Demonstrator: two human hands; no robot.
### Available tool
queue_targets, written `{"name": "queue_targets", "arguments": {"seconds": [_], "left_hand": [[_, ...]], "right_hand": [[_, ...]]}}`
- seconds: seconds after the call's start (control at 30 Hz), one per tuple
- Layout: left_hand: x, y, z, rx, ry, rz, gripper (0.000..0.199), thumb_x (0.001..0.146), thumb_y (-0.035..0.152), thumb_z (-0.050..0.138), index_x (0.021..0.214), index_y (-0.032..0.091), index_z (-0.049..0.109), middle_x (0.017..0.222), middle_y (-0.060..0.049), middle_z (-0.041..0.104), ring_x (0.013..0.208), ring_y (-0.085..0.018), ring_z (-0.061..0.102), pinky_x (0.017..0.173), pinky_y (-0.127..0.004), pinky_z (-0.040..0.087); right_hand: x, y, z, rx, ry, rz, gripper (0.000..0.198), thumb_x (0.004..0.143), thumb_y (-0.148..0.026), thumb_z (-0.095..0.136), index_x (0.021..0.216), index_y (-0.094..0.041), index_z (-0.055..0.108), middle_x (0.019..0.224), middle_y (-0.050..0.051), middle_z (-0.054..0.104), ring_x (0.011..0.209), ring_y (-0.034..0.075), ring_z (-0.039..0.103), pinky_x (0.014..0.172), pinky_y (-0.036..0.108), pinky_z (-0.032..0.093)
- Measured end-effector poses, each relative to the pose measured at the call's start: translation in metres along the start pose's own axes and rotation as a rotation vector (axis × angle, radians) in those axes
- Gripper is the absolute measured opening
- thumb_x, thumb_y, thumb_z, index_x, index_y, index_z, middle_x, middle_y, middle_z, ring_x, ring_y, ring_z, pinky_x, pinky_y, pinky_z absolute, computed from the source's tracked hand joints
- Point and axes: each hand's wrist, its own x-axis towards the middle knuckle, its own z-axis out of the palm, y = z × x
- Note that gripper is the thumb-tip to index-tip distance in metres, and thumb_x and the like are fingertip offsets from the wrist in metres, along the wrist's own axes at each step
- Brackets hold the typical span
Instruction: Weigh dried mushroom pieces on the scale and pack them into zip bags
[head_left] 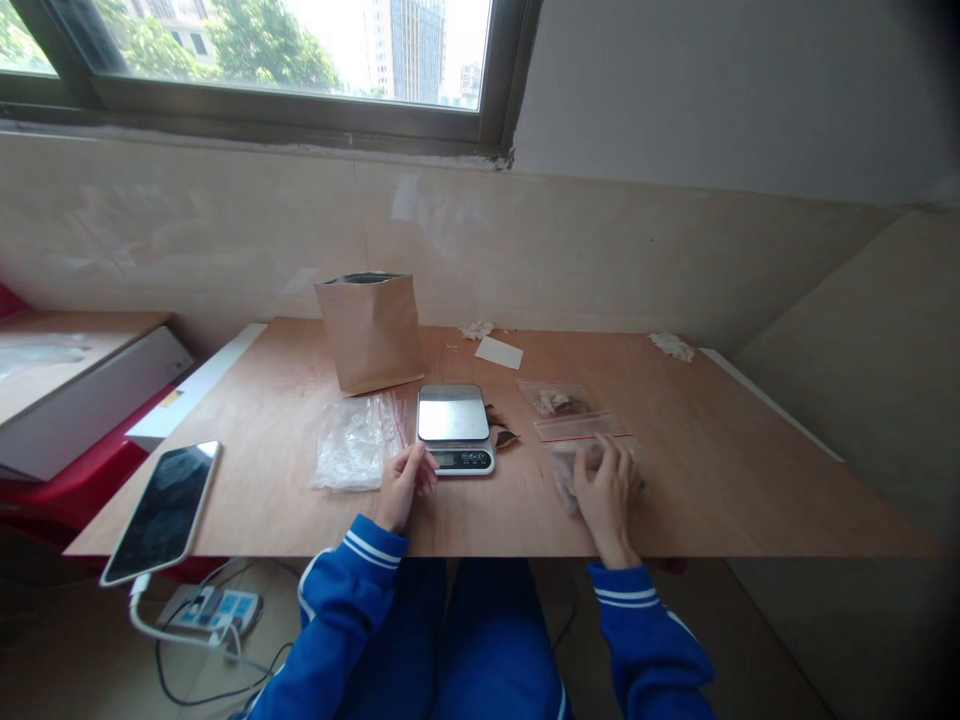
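Observation:
My left hand (409, 484) rests at the front left corner of a digital kitchen scale (453, 425), its fingers loosely curled and nothing seen in them. The scale's steel plate is bare, and its display faces me. On the right, my right hand (606, 492) curves down over a clear zip-lock bag (562, 460) with a red seal line, thumb and fingers gripping it. That bag's contents are mostly covered by the hand. Just behind lies another zip-lock bag (555, 400) with pale dried pieces inside. Dark brown dried pieces (506, 438) lie beside the scale's right edge.
A brown paper pouch (375, 335) stands upright with its top open. Left of the scale lie clear plastic bags (349, 445). A white card (499, 352) and crumpled scraps (671, 346) lie farther back. A cabled phone (165, 510) overhangs the table's front left edge.

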Motion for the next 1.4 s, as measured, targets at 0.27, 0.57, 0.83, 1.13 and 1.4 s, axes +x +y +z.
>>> {"name": "queue_targets", "arguments": {"seconds": [0.27, 0.57, 0.83, 1.13, 1.4], "left_hand": [[0.0, 0.003, 0.002, -0.008, 0.014, 0.0, 0.052, 0.081, 0.063, 0.056, 0.064, 0.014, 0.06, 0.048, -0.001, 0.056, 0.04, -0.009, 0.049, 0.039, -0.019, 0.033], [0.0, 0.004, 0.002, 0.017, -0.003, 0.008, 0.053, 0.081, 0.064, 0.055, 0.064, 0.014, 0.06, 0.048, 0.0, 0.055, 0.04, -0.008, 0.048, 0.04, -0.019, 0.033], [-0.001, 0.006, 0.003, 0.017, -0.029, 0.008, 0.053, 0.081, 0.064, 0.055, 0.065, 0.014, 0.06, 0.049, 0.0, 0.055, 0.041, -0.008, 0.048, 0.04, -0.019, 0.033], [0.0, 0.002, 0.003, 0.013, -0.021, 0.029, 0.052, 0.083, 0.062, 0.053, 0.066, 0.014, 0.06, 0.049, 0.0, 0.054, 0.042, -0.008, 0.048, 0.041, -0.019, 0.033], [-0.001, 0.001, 0.004, 0.039, -0.052, 0.017, 0.053, 0.085, 0.063, 0.05, 0.066, 0.014, 0.06, 0.049, 0.0, 0.054, 0.041, -0.008, 0.047, 0.041, -0.019, 0.032]], "right_hand": [[0.031, -0.013, 0.023, -0.128, -0.086, 0.069, 0.043, 0.09, -0.026, 0.04, 0.126, -0.005, 0.052, 0.13, 0.027, 0.051, 0.121, 0.037, 0.047, 0.098, 0.056, 0.037], [0.024, -0.073, 0.033, 0.183, -0.751, -0.486, 0.064, 0.084, -0.021, 0.047, 0.147, -0.024, 0.034, 0.158, 0.009, 0.026, 0.146, 0.026, 0.022, 0.116, 0.049, 0.026], [0.029, -0.073, 0.05, 0.071, -0.639, -0.489, 0.037, 0.093, -0.019, 0.04, 0.128, -0.018, 0.052, 0.131, 0.014, 0.055, 0.118, 0.026, 0.053, 0.101, 0.042, 0.043], [0.022, -0.064, 0.062, 0.12, -0.617, -0.406, 0.024, 0.096, -0.015, 0.035, 0.102, -0.019, 0.058, 0.103, 0.01, 0.061, 0.093, 0.021, 0.059, 0.085, 0.032, 0.045], [0.029, -0.064, 0.039, 0.458, -0.53, -0.279, 0.021, 0.088, -0.012, 0.036, 0.084, -0.02, 0.055, 0.09, 0.006, 0.06, 0.087, 0.021, 0.059, 0.081, 0.034, 0.045]]}}
